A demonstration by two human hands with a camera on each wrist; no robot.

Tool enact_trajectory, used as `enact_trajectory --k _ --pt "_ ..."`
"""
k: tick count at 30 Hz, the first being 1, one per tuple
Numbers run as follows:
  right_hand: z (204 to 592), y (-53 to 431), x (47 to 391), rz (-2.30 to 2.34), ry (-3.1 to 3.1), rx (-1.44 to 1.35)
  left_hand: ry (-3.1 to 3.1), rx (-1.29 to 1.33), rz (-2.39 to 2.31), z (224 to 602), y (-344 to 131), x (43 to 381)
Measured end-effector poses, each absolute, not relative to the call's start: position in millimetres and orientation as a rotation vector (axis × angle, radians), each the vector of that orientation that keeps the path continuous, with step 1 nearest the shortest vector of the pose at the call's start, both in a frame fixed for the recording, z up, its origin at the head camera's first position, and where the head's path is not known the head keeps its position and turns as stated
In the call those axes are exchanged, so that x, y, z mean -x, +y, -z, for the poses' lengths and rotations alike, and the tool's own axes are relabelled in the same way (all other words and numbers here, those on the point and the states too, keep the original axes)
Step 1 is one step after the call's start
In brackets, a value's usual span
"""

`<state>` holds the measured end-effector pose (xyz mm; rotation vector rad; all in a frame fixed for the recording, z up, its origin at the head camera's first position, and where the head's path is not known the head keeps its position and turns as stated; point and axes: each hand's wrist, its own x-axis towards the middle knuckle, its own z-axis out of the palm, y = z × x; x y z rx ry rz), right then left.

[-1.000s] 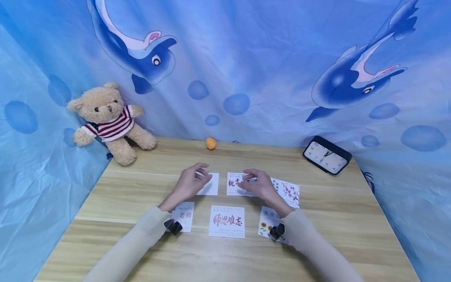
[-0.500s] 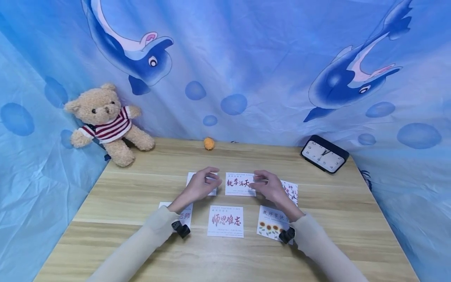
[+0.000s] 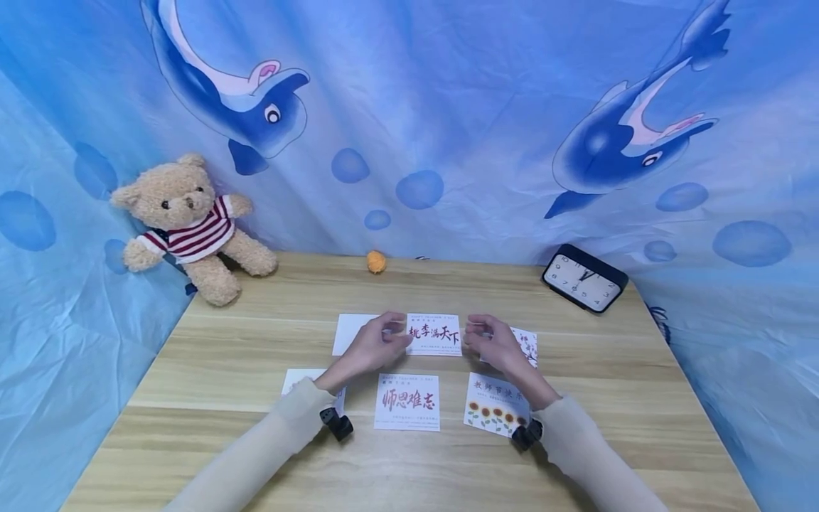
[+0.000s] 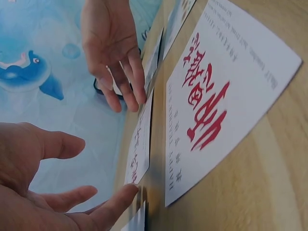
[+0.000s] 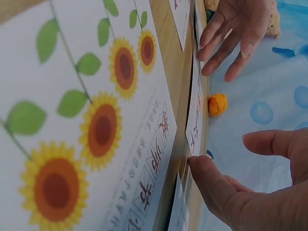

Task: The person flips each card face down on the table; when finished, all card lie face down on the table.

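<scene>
Nearest on the tabletop lies a row of three cards: one partly covered by the left sleeve, a middle card with red characters, and a sunflower card overlapped by the right wrist's camera. Beyond them, the left hand and right hand face each other, both empty, fingers loosely bent and thumbs well apart from them. Between them lies the far red-lettered card, flat, fingertips close at either side; whether they touch it I cannot tell. The left hand partly covers a blank white card, the right a blossom card. Farther back are a clock, an orange ball and a teddy bear, before a blue dolphin curtain.
</scene>
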<state>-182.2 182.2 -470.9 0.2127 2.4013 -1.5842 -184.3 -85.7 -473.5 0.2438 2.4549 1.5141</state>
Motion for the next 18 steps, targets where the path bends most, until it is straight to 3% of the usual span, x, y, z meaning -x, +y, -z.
enact_trajectory --k 18 --pt "474.7 178.0 177.9 1.683 2.282 -0.274 2.411 -0.234 -1.506 471.9 -77.7 178.6"
